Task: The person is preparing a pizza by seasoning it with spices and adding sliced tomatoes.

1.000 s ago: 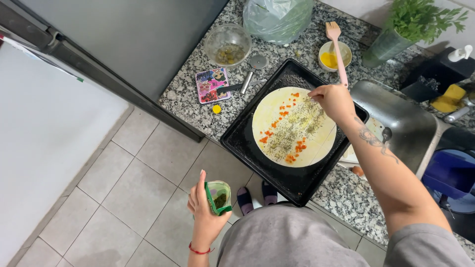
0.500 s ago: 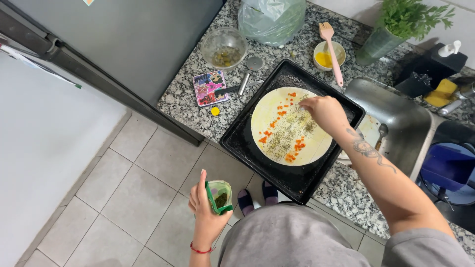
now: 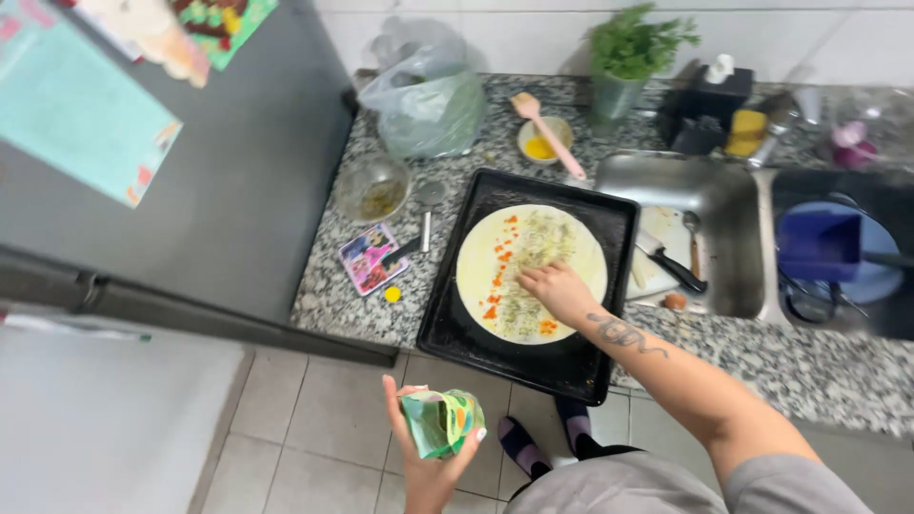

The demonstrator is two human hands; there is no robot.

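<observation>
Right hand [image 3: 557, 288]: grip loosely pinched, fingertips down on the round flatbread [image 3: 530, 271], holding nothing that can be made out. The flatbread, strewn with green herbs and orange bits, lies in a black baking tray [image 3: 447, 314] on the speckled bench [image 3: 333, 295]. Left hand [image 3: 427, 466]: grip closed around a green packet [image 3: 441, 422], held over the tiled floor [image 3: 314, 428], apart from the bench. Left of the tray, a small colourful card [image 3: 369, 257] and a glass bowl [image 3: 373, 188]; behind it, a small yellow-filled dish with a pink spatula [image 3: 547, 133]; to the right, a steel sink [image 3: 709, 224].
</observation>
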